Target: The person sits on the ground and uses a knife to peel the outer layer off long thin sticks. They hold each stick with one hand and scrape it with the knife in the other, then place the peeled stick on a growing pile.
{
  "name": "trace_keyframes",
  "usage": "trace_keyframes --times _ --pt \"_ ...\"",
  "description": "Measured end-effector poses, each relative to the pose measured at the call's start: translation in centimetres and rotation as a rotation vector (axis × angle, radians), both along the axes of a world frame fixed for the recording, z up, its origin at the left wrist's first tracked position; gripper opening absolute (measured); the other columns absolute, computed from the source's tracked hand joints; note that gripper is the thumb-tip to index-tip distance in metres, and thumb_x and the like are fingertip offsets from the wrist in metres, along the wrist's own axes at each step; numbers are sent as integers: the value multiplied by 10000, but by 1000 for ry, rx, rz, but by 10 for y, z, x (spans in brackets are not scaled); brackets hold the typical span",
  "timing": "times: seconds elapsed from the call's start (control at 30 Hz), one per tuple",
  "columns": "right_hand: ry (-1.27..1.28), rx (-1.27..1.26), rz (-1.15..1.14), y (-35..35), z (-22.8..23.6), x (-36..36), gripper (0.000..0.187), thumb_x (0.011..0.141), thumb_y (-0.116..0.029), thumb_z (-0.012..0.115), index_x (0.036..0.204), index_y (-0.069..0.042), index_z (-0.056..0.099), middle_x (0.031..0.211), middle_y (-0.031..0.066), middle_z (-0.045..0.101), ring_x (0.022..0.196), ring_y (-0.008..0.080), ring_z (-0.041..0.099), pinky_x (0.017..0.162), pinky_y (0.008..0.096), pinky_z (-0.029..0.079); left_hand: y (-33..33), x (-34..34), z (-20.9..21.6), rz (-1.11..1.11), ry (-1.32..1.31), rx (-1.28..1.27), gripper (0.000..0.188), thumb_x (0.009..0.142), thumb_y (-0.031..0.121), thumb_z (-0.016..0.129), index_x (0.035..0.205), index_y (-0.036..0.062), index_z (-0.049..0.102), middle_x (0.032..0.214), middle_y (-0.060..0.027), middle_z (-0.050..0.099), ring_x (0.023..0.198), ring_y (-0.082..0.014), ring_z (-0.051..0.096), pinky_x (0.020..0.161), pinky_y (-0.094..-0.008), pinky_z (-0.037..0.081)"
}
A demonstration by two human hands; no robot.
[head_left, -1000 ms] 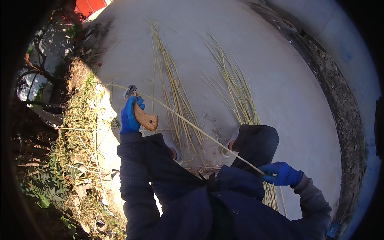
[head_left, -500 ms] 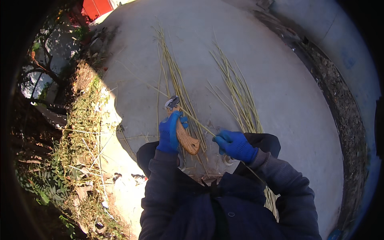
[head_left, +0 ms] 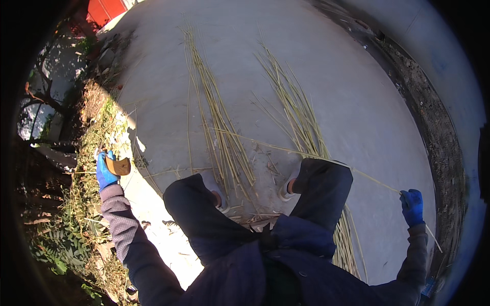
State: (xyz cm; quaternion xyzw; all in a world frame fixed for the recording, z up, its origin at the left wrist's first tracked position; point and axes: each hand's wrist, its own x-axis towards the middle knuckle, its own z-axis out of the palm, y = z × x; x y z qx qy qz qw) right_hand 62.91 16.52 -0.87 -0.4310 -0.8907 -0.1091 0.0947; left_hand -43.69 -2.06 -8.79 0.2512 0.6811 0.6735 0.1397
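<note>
Out at the left, over the dry plants, my left hand (head_left: 106, 171) in a blue glove is closed around a tool with a curved wooden handle (head_left: 119, 167). The tool's metal head does not show clearly. Far to the right, my gloved right hand (head_left: 412, 206) grips one long thin stem (head_left: 286, 149). That stem slants across in front of my knees, and its short end sticks out below the hand. Similar stems lie on the ground in a left bundle (head_left: 217, 120) and a right bundle (head_left: 298, 115). More stems (head_left: 347, 245) lie beside my right thigh.
Grey concrete ground (head_left: 367, 112) spreads ahead. A strip of dry stalks and green leaves (head_left: 97, 204) borders it at the left, partly sunlit. Dark debris (head_left: 434, 117) lines the foot of a wall at the right. Stem scraps (head_left: 260, 219) lie between my feet. A red panel stands far left.
My hands have moved wide apart: the left outward with the wooden-handled tool, the right outward with the stem. The stem has come away from the tool's metal head.
</note>
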Motion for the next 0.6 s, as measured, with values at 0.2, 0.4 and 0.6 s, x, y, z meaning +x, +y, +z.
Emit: trace_keyframes --times 0.2,0.4,0.6 --pt "99 -303 -222 -4 -59 9 98 851 -118 684 935 -72 707 730 93 662 672 307 619 682 425 473 34 63 8 -77 -351 82 598 1002 366 557 1481 35 423 1499 -185 437 1386 -281 426 1160 -399 324" --pt "90 -439 -378 -25 -139 5 140 873 -227 616 790 -121 654 709 124 652 668 356 634 616 462 494 81 196 -5 -329 -361 -93 536 959 399 633 1361 52 562 1181 -39 614 1057 -151 568 968 -324 426" --pt "-126 -506 -593 -87 -200 38 212 892 -291 563 809 -161 708 786 114 705 746 345 679 679 465 519 104 274 -35 -541 -369 -199 646 983 462 565 1443 21 462 1373 -97 533 1275 -208 469 1099 -372 333"
